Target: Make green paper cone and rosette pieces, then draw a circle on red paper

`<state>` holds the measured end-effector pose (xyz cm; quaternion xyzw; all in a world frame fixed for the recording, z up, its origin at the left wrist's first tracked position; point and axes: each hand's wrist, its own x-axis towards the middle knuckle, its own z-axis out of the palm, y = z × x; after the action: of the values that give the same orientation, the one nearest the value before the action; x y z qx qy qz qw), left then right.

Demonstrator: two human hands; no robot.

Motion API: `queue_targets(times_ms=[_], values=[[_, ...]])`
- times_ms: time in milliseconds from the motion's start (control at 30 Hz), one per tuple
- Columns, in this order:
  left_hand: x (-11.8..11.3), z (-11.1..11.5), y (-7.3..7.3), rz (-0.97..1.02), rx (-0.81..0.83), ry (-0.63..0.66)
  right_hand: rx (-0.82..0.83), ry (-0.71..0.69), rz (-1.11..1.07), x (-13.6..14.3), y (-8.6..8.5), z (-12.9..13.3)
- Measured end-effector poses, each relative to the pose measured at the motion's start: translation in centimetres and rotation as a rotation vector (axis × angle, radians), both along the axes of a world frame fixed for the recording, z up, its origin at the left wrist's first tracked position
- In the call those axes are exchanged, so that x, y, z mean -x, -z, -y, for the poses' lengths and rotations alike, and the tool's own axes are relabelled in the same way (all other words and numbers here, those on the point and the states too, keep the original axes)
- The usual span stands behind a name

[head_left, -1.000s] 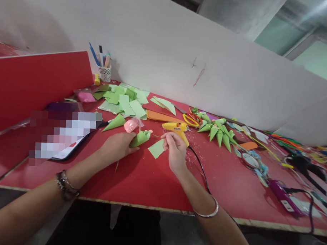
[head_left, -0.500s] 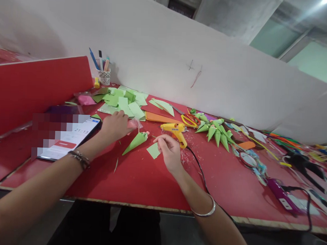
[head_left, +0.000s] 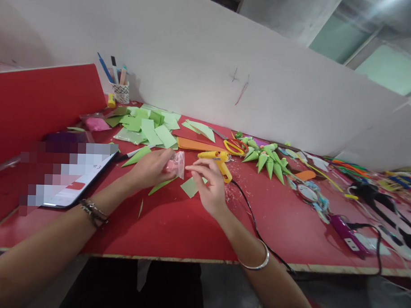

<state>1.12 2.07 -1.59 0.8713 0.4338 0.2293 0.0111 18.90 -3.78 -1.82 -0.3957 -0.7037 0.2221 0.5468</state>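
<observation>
Table edge (head_left: 168,259), pink bag (head_left: 180,164) well inside

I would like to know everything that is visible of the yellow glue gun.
The glue gun looks plastic, with a small label on its body. It lies on its side on the red table, nozzle to the picture's left, grip slanting towards the person. A black cord trails from the grip. The right hand partly hides it; contact is unclear.

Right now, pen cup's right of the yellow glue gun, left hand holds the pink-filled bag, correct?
Wrong side: head view shows the pen cup left of the yellow glue gun. The left hand does hold the pink-filled bag.
</observation>
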Motion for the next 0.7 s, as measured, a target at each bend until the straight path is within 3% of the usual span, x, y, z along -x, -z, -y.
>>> queue_targets(times_ms=[233, 367, 533, 700], values=[[-0.6, 0.8, 0.7, 0.091, 0.194, 0.14, 0.091, -0.01, 0.027, 0.0, 0.2, -0.2], [-1.0, 1.2, 0.5, 0.083, 0.189, 0.169, 0.076, -0.038, 0.09, 0.2, 0.3, -0.1], [-1.4, 1.6, 0.4, 0.104, 0.242, 0.23, 0.12, 0.06, 0.12, 0.2, 0.3, -0.1], [-1.4, 1.9, 0.2, 0.09, 0.244, 0.243, 0.193, -0.039, 0.053, 0.1, 0.7, -0.3]])
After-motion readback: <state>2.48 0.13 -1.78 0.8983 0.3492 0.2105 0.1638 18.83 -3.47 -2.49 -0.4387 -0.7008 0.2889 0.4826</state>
